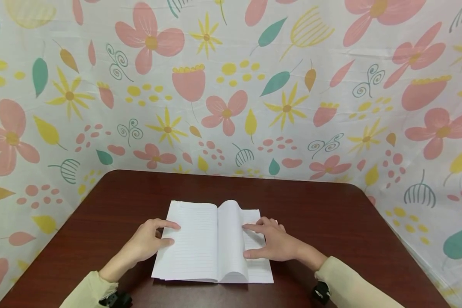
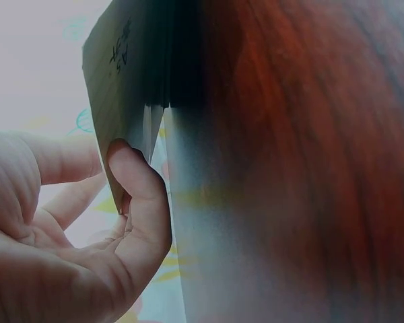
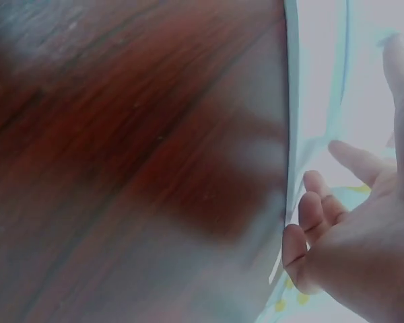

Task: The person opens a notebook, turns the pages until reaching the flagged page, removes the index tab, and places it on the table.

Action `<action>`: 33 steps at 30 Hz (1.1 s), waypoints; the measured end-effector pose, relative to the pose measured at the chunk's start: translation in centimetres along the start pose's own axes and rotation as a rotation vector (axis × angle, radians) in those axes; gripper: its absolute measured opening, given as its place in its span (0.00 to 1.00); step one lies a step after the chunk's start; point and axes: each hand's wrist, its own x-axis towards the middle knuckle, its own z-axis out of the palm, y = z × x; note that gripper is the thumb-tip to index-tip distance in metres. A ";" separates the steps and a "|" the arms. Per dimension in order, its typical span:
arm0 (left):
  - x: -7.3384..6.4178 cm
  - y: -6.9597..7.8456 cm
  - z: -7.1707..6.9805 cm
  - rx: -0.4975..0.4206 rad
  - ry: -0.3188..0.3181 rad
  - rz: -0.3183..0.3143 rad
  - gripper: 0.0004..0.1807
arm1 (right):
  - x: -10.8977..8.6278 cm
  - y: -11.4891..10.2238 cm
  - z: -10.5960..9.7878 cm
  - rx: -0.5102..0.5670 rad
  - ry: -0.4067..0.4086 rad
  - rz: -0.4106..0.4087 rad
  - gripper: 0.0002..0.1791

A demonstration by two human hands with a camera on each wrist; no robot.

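Observation:
An open notebook with white ruled pages lies on the table before me. My left hand grips its left edge, with thumb and index finger over the page. In the left wrist view, other fingers curl beneath the cover, which bears small dark writing. Right of the spine, a page arches up in a loose roll over the ruled sheet below. My right hand rests at the notebook's right side, index fingertip and thumb touching the rolled page. Its fingers are spread and relaxed in the right wrist view.
The dark red-brown wooden table reaches back to a white curtain printed with flowers and leaves, which also runs along both sides. Black straps with devices sit on the left wrist and right wrist, by the pale sleeves.

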 end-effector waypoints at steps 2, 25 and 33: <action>0.0 0.1 -0.1 0.001 -0.001 0.003 0.17 | 0.1 -0.2 -0.1 0.037 -0.004 -0.008 0.43; 0.1 0.0 0.0 0.001 0.003 -0.014 0.17 | 1.2 -2.8 0.0 0.434 -0.054 -0.089 0.36; 0.0 0.2 0.0 -0.004 -0.001 -0.026 0.17 | 1.9 -3.4 0.1 0.521 0.024 -0.072 0.34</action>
